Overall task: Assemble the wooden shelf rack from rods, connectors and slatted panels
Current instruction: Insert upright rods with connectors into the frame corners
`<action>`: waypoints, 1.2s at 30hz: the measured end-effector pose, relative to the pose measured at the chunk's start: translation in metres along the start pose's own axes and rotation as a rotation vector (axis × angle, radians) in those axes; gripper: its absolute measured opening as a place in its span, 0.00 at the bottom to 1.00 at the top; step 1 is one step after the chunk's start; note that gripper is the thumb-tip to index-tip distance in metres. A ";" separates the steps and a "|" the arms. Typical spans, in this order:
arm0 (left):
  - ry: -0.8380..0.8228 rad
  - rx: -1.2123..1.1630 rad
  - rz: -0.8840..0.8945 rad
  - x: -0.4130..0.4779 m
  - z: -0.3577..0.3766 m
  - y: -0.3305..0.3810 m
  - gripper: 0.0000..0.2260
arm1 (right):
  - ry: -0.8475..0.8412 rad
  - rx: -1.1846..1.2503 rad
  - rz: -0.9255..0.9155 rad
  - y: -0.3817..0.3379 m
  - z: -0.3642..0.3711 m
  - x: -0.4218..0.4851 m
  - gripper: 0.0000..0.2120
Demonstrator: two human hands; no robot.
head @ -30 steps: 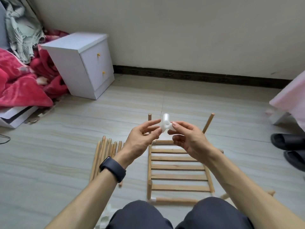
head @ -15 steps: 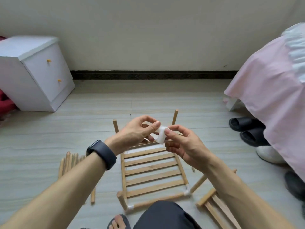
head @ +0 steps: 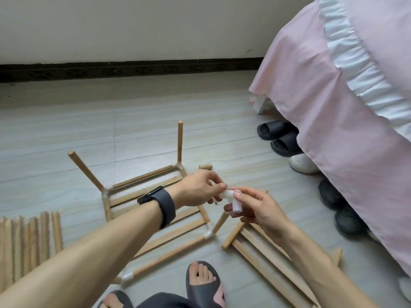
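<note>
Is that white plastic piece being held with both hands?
Yes, the left hand pinches one end of the white connector and the right hand pinches the other end.

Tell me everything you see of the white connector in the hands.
The connector is a small white piece, plastic by its look, with short round tube arms: one points down, one left. It is held in the air above the rack frame. The left hand pinches its left arm; the right hand pinches the lower one. No rod shows in it.
</note>
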State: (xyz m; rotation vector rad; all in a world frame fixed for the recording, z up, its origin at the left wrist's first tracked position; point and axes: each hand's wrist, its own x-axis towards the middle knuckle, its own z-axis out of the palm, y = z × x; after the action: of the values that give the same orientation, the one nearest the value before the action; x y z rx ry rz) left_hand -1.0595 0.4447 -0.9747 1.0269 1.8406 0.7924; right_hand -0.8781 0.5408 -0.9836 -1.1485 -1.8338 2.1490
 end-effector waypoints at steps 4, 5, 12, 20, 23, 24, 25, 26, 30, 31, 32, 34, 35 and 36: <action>0.007 0.056 -0.028 0.010 0.011 -0.012 0.12 | 0.023 0.003 0.037 0.016 -0.005 0.002 0.07; 0.016 0.045 -0.028 0.012 0.012 -0.013 0.13 | 0.038 0.029 0.033 0.019 -0.004 0.002 0.06; 0.002 -0.017 -0.021 0.012 0.017 -0.008 0.13 | 0.131 0.003 -0.028 0.027 -0.002 0.004 0.09; -0.103 0.010 -0.056 0.002 0.022 -0.003 0.16 | 0.231 -0.062 -0.091 0.037 -0.002 -0.003 0.09; -0.155 0.035 -0.048 -0.002 0.022 -0.001 0.23 | 0.214 -0.032 -0.093 0.041 -0.003 -0.002 0.09; -0.161 0.075 -0.039 -0.003 0.021 0.000 0.26 | 0.214 -0.032 -0.096 0.042 -0.003 -0.001 0.09; -0.161 0.125 -0.026 -0.004 0.020 0.001 0.29 | 0.215 -0.031 -0.102 0.043 -0.003 0.000 0.09; -0.153 0.168 -0.010 -0.005 0.019 0.002 0.31 | 0.213 -0.028 -0.111 0.045 -0.002 0.001 0.09; -0.134 0.219 0.059 -0.007 0.015 0.007 0.27 | 0.176 -0.026 -0.134 0.045 0.000 0.006 0.10; -0.132 0.246 0.071 -0.007 0.014 0.007 0.24 | 0.161 -0.027 -0.136 0.044 0.000 0.007 0.11; -0.128 0.275 0.079 -0.008 0.014 0.008 0.22 | 0.152 -0.027 -0.134 0.044 0.000 0.009 0.11; -0.108 0.341 0.100 -0.010 0.014 0.007 0.20 | 0.155 -0.010 -0.117 0.048 -0.004 0.012 0.12; -0.093 0.376 0.116 -0.011 0.015 0.005 0.19 | 0.169 0.001 -0.104 0.052 -0.006 0.014 0.11; -0.077 0.405 0.133 -0.011 0.016 0.004 0.18 | 0.191 -0.017 -0.094 0.058 -0.007 0.015 0.10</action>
State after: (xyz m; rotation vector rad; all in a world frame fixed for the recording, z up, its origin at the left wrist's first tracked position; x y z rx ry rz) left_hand -1.0405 0.4382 -0.9739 1.4268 1.9243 0.4536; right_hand -0.8625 0.5388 -1.0415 -1.1999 -1.7887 1.9048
